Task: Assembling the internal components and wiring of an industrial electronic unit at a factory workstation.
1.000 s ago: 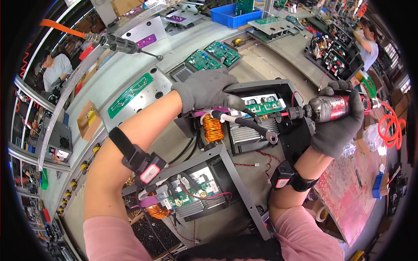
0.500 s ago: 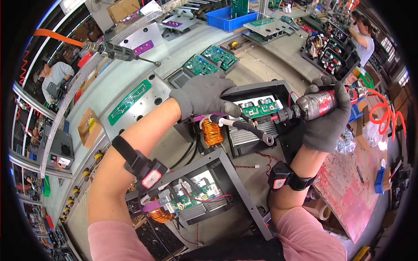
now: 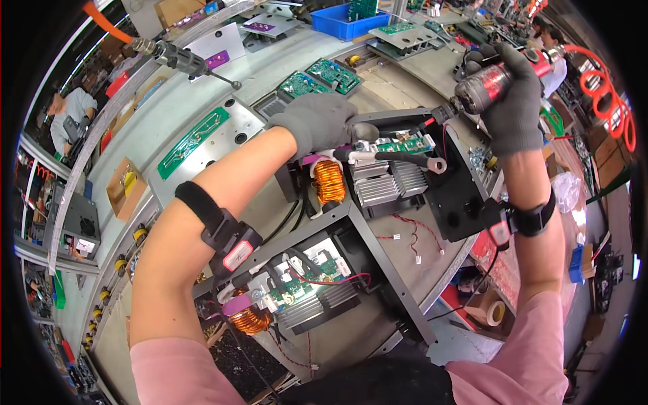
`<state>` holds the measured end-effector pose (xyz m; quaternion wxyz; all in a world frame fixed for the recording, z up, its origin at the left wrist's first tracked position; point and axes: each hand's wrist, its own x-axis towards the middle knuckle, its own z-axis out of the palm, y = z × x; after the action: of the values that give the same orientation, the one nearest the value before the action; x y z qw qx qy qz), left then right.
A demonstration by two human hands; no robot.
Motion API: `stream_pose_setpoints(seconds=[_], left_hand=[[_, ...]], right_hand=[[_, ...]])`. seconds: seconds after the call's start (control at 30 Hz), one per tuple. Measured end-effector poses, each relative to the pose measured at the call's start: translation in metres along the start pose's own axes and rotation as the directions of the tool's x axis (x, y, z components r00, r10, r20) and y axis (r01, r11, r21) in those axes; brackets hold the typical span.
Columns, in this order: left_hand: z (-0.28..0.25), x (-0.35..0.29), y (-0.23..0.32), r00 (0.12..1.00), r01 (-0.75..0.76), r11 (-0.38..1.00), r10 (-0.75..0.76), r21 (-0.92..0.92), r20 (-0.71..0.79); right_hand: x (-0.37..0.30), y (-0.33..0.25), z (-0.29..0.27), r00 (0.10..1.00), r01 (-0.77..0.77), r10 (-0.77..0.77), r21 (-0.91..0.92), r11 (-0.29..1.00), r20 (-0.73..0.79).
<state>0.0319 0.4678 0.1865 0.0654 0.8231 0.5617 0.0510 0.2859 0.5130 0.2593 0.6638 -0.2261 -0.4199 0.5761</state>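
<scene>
Green board (image 3: 388, 145) sits inside the farther black housing (image 3: 459, 209). Right hand (image 3: 516, 108) grasps 1 red driver (image 3: 479, 91), its bit (image 3: 425, 125) toward the board; left hand (image 3: 317, 125) curls, grip indeterminable from here. Apparent step: driver positioning; next move calls for steady aim.

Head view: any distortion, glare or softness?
Head view, rim: black border, edges bowed, left co-worker looks soft; head view, further in: coil and driver stay legible, pale highlights on the heatsink.
</scene>
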Motion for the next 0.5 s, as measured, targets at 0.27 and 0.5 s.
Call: stream_pose_setpoints(seconds=[0.27, 0.5], left_hand=[[-0.007, 0.008, 0.009, 0.976, 0.166, 0.976, -0.183, 0.143, 0.116], [-0.004, 0.014, 0.011, 0.943, 0.261, 0.955, -0.284, 0.140, 0.175]], right_hand=[[0.031, 0.023, -0.009, 0.989, -0.142, 0.147, -0.249, 0.958, 0.002], [0.035, 0.036, -0.013, 0.988, -0.068, 0.093, -0.194, 0.979, 0.121]])
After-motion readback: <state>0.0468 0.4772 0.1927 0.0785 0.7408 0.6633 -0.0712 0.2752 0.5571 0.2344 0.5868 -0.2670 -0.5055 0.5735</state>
